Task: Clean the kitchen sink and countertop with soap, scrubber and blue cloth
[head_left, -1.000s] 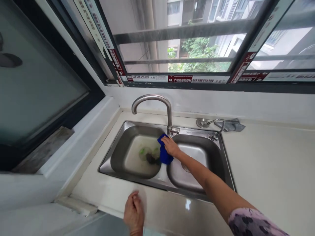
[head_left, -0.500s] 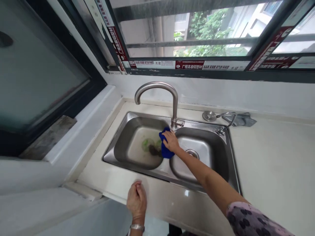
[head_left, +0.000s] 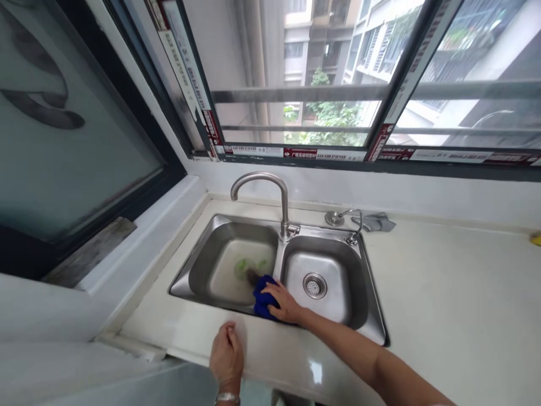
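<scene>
Head view, right hand holding blue cloth, at sink's front rim

The right hand hides part of the blue cloth beneath its fingers. Beyond them, a dark lump looks blurred; far right of them, a yellow object is cropped.

Grips a blue cloth with the right hand at 7 o'clock from the double sink's middle; holds the left hand, curled, farther out by the tabletop's edge. Shows a faucet at 12, a grey cloth at 2.
</scene>
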Demonstrator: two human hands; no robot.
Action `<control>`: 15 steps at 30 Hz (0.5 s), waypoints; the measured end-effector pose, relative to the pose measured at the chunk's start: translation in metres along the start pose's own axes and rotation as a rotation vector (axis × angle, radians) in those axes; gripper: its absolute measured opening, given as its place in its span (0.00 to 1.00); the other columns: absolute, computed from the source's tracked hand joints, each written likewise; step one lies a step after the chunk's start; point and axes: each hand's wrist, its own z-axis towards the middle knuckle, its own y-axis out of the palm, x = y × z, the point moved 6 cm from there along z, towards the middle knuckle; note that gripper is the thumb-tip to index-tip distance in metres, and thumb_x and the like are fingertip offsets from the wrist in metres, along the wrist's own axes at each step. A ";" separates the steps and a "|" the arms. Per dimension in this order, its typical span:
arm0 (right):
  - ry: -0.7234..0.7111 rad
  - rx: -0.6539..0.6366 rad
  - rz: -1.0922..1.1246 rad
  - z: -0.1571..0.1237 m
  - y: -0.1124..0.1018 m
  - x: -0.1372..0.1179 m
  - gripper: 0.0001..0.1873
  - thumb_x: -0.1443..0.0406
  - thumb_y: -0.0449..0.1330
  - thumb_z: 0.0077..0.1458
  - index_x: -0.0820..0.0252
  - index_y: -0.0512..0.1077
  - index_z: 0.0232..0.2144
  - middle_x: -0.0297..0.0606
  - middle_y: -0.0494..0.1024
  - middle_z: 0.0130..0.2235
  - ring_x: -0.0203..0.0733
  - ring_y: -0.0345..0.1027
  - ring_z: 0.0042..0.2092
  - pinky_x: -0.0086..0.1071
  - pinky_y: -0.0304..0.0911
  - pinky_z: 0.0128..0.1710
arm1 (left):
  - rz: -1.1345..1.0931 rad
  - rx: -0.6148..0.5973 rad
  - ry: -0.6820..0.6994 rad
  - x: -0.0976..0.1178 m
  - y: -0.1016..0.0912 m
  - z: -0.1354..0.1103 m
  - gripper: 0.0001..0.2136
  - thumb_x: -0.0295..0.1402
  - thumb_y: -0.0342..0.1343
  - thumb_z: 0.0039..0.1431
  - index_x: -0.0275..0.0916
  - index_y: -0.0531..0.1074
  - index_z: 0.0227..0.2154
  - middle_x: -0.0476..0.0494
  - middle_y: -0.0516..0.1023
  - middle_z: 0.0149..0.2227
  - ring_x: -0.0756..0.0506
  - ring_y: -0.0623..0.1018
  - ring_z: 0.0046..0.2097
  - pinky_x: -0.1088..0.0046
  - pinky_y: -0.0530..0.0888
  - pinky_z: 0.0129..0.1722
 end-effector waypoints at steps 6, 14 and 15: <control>0.172 -0.017 -0.301 -0.003 0.004 -0.004 0.30 0.73 0.52 0.57 0.55 0.66 0.62 0.43 0.73 0.61 0.51 0.66 0.60 0.43 0.70 0.54 | -0.058 -0.014 0.018 -0.009 0.007 0.004 0.18 0.40 0.41 0.65 0.38 0.76 0.41 0.34 0.83 0.42 0.37 0.81 0.45 0.61 0.76 0.45; 0.138 0.118 -0.721 0.127 -0.079 0.005 0.30 0.76 0.50 0.61 0.57 0.65 0.63 0.48 0.71 0.62 0.51 0.67 0.55 0.44 0.72 0.50 | -0.095 -0.066 -0.059 -0.029 0.019 0.007 0.19 0.43 0.41 0.62 0.41 0.75 0.40 0.35 0.84 0.42 0.36 0.82 0.46 0.58 0.77 0.48; 0.151 0.138 -0.741 0.147 -0.089 0.013 0.29 0.76 0.49 0.62 0.59 0.64 0.64 0.52 0.69 0.63 0.53 0.66 0.57 0.48 0.71 0.52 | -0.094 -0.062 -0.064 -0.033 0.021 0.007 0.19 0.43 0.41 0.63 0.41 0.75 0.39 0.35 0.84 0.42 0.36 0.82 0.46 0.59 0.77 0.48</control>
